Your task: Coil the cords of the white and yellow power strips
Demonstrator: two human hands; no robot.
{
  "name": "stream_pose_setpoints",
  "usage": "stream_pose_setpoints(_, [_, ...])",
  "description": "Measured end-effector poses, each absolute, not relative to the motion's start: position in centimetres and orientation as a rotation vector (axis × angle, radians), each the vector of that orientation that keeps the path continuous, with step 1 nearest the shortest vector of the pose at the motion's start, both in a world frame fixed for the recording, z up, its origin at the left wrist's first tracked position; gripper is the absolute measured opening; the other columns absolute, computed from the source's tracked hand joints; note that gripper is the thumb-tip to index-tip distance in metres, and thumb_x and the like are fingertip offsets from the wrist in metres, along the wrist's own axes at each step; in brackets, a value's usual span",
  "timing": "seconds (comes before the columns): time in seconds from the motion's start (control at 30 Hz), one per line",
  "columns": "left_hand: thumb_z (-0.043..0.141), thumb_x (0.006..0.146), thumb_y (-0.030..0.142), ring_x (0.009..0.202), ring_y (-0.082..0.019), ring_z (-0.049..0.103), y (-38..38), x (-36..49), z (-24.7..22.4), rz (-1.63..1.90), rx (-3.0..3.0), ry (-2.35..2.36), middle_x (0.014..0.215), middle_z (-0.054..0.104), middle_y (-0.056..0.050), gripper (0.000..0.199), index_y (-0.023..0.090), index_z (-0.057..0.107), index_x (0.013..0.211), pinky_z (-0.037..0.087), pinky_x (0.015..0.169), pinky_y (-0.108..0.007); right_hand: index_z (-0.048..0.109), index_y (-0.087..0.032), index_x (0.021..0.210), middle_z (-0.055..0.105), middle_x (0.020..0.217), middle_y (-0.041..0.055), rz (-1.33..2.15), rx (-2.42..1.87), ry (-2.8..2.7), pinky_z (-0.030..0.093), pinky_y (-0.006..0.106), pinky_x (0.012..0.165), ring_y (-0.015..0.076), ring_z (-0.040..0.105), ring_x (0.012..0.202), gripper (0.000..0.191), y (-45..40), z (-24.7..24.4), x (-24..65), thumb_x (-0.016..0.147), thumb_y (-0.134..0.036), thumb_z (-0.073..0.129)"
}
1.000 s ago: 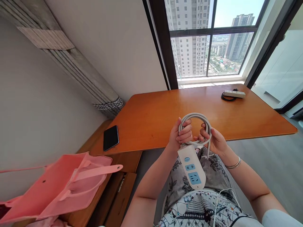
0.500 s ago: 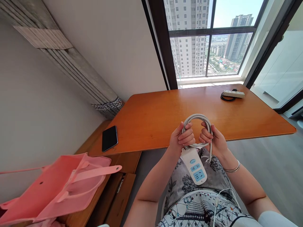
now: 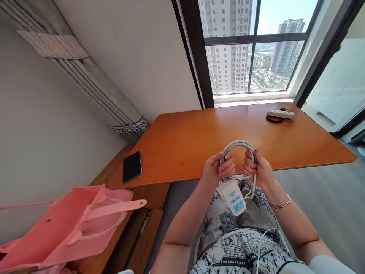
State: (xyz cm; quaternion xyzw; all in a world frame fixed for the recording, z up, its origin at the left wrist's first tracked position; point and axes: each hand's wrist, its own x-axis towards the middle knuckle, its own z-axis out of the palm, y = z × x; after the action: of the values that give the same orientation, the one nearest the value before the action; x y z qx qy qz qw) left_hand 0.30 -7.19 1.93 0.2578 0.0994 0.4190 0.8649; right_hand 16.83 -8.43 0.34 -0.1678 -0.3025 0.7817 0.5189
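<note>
Both my hands hold the coiled grey-white cord [image 3: 238, 143] of a power strip, just past the table's near edge. My left hand [image 3: 219, 167] is closed round the left side of the coil, close to where the cord enters the strip. Round the coil's right side, the fingers of my right hand [image 3: 258, 167] are wrapped. The white power strip [image 3: 233, 196], with blue socket panels, hangs tilted below my left hand over my lap. A short loop of cord dangles under my right hand.
A second power strip [image 3: 281, 113] with a black cord lies at the table's far right. A black phone [image 3: 132, 167] rests on the left end of the wooden table [image 3: 182, 140]. The pink bag [image 3: 71, 228] stands at lower left, and a window [image 3: 251, 64] is beyond.
The coil has dropped slightly and its loop looks a little wider. The hanging strip has swung up and towards me less, appearing shorter. Both hands keep their hold.
</note>
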Motion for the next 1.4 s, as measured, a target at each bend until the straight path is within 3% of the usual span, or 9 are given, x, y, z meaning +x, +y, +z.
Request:
stream_pose_setpoints(0.13, [0.033, 0.100, 0.052, 0.033, -0.006, 0.007, -7.0, 0.4, 1.9, 0.884, 0.543, 0.248, 0.040, 0.015, 0.010, 0.051, 0.019, 0.043, 0.062, 0.022, 0.036, -0.018, 0.044, -0.021, 0.075, 0.017, 0.050, -0.0131, 1.817, -0.486, -0.740, 0.021, 0.018, 0.039, 0.0041, 0.010, 0.040, 0.051, -8.3, 0.5, 16.7, 0.075, -0.061, 0.077])
stream_pose_setpoints(0.23, [0.028, 0.102, 0.049, 0.034, -0.006, 0.002, -6.9, 0.5, 1.8, 0.881, 0.552, 0.248, 0.039, 0.011, 0.011, 0.054, 0.018, 0.045, 0.062, 0.021, 0.035, -0.017, 0.045, -0.021, 0.076, 0.019, 0.049, -0.0135, 1.825, -0.521, -0.735, 0.021, 0.017, 0.039, 0.0036, 0.010, 0.040, 0.053, -8.1, 0.5, 16.7, 0.072, -0.061, 0.079])
stream_pose_setpoints(0.4, [0.031, 0.102, 0.048, 0.032, -0.006, 0.000, -7.0, 0.6, 1.7, 0.848, 0.630, 0.283, 0.036, 0.014, 0.013, 0.049, 0.016, 0.061, 0.080, 0.021, 0.035, -0.017, 0.045, -0.021, 0.077, 0.019, 0.049, -0.0136, 1.849, -0.547, -0.753, 0.025, 0.018, 0.039, 0.0043, 0.011, 0.040, 0.051, -8.0, 0.2, 16.7, 0.075, -0.063, 0.075])
stream_pose_setpoints(0.53, [0.038, 0.098, 0.056, 0.030, -0.006, 0.002, -7.4, 0.3, 1.8, 0.812, 0.641, 0.261, 0.035, 0.013, 0.012, 0.051, 0.020, 0.045, 0.063, 0.020, 0.034, -0.018, 0.044, -0.021, 0.074, 0.021, 0.048, -0.0134, 1.871, -0.506, -0.792, 0.034, 0.019, 0.042, 0.0042, 0.015, 0.038, 0.052, -8.0, 0.0, 16.9, 0.075, -0.064, 0.074])
stream_pose_setpoints(0.73, [0.044, 0.096, 0.058, 0.029, -0.006, 0.005, -8.0, 0.2, 2.1, 0.768, 0.619, 0.262, 0.035, 0.013, 0.012, 0.052, 0.021, 0.029, 0.061, 0.019, 0.033, -0.018, 0.056, -0.021, 0.086, 0.046, 0.054, -0.0064, 1.873, -0.507, -0.877, 0.050, 0.029, 0.053, 0.0141, 0.054, 0.051, 0.053, -8.3, -0.5, 17.2, 0.074, -0.071, 0.070])
stream_pose_setpoints(0.83, [0.042, 0.097, 0.056, 0.029, -0.006, 0.004, -8.1, 0.2, 2.3, 0.772, 0.633, 0.245, 0.035, 0.014, 0.012, 0.051, 0.021, 0.031, 0.062, 0.018, 0.033, -0.017, 0.059, -0.020, 0.089, 0.057, 0.061, -0.0026, 1.772, -0.573, -0.880, 0.050, 0.029, 0.051, 0.0169, 0.062, 0.057, 0.057, -8.5, -0.9, 17.2, 0.070, -0.072, 0.072])
stream_pose_setpoints(0.97, [0.049, 0.096, 0.053, 0.030, -0.006, 0.005, -8.0, 0.1, 2.4, 0.755, 0.702, 0.223, 0.034, 0.017, 0.012, 0.046, 0.020, 0.039, 0.064, 0.019, 0.033, -0.017, 0.058, -0.019, 0.079, 0.058, 0.054, -0.0007, 1.624, -0.723, -0.958, 0.045, 0.027, 0.045, 0.0153, 0.057, 0.047, 0.057, -8.4, -1.4, 17.3, 0.070, -0.075, 0.070])
stream_pose_setpoints(1.17, [0.050, 0.094, 0.058, 0.031, -0.005, 0.009, -7.9, 0.7, 2.0, 0.786, 0.787, 0.273, 0.036, 0.022, 0.012, 0.043, 0.018, 0.059, 0.081, 0.022, 0.035, -0.016, 0.047, -0.021, 0.065, 0.039, 0.040, -0.0059, 1.469, -0.780, -0.968, 0.029, 0.024, 0.038, 0.0106, 0.041, 0.036, 0.060, -8.0, -1.4, 16.8, 0.075, -0.078, 0.062])
stream_pose_setpoints(1.4, [0.063, 0.087, 0.053, 0.031, -0.004, 0.011, -8.1, 1.0, 1.7, 0.780, 0.740, 0.276, 0.042, 0.026, 0.012, 0.040, 0.020, 0.047, 0.073, 0.025, 0.036, -0.017, 0.044, -0.023, 0.063, 0.033, 0.039, -0.0074, 1.545, -0.678, -0.961, 0.027, 0.026, 0.040, 0.0099, 0.034, 0.035, 0.056, -8.3, -1.0, 16.7, 0.080, -0.074, 0.060])
